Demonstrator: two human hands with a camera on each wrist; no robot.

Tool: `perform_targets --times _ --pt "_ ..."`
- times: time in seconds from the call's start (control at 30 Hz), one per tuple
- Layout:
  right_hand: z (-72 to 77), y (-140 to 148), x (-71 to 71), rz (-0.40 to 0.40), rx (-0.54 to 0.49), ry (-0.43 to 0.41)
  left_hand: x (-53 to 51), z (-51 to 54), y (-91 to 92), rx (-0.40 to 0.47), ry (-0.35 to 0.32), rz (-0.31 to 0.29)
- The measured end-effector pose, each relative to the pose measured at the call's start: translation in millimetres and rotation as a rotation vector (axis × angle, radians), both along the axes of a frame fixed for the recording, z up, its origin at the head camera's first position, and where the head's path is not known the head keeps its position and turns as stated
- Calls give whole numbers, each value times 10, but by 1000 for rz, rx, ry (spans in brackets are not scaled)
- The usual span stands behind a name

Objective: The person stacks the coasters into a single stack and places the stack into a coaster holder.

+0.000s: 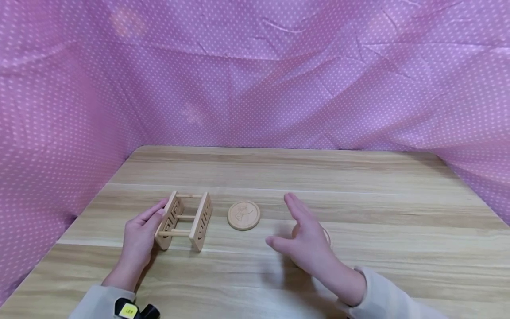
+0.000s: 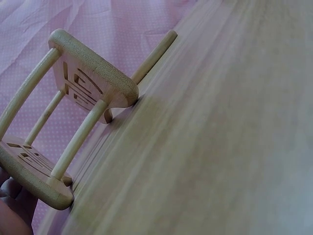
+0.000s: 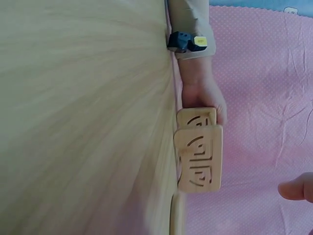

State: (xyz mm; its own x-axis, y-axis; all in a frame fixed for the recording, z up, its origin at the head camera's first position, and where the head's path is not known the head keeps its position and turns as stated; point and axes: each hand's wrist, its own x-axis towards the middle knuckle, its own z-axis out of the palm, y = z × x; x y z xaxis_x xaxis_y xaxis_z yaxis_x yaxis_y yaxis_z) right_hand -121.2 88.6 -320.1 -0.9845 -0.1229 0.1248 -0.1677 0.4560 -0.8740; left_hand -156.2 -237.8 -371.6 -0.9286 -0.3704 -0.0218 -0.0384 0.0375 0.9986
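Observation:
A wooden rack with two cut-out side panels joined by round rods stands on the table at left. My left hand grips its left panel; in the left wrist view some fingers show at the outer side of the rack. To the right of the rack lies a round wooden disc with an engraved figure. My right hand hovers farther right, thumb and fingers spread and holding nothing. Beneath and behind it, the rim of another round piece peeks out, mostly hidden.
The pale wooden tabletop extends behind and to both sides of the objects. Pink dotted cloth hangs around the back and sides of the table.

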Motion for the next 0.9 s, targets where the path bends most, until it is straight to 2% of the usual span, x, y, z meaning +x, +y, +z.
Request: perform_targets --times 0.23,0.53,0.73,0.9 --pt "18 -143 -11 6 -54 -13 20 -13 -17 19 20 -26" --pt "-11 -299 -48 9 -140 -64 -1 -6 3 49 20 -19" --pt "-30 -420 -97 17 -206 -135 -3 -4 -1 40 14 -10" --pt "-55 -510 -124 15 -217 -194 3 8 -1 37 31 -16"
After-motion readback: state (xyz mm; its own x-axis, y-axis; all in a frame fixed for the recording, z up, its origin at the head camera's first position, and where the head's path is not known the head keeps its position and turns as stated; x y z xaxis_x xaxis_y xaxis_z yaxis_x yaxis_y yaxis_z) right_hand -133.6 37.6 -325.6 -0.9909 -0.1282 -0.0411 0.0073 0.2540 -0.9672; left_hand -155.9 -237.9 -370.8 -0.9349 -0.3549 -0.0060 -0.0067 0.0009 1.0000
